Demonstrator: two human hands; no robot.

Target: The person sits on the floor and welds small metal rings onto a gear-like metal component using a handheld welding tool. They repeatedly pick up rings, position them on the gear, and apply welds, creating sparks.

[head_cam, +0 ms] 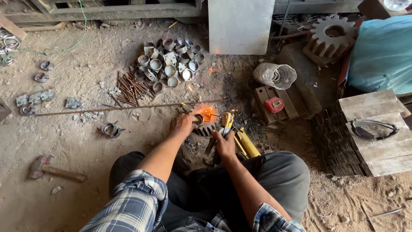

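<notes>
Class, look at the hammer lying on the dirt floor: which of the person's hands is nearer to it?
Left. The left hand is on the hammer's side, though well apart; the right hand, gripping the yellow welding holder, is farther away.

A short metal ring point(198, 120) on the dirt — glowing orange beside the yellow-handled electrode holder point(227, 122).

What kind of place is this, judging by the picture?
Probably a small metalworking or welding workshop with a dirt floor: a glowing weld between the hands, a heap of cut pipe rings, a large steel gear and a hammer.
</notes>
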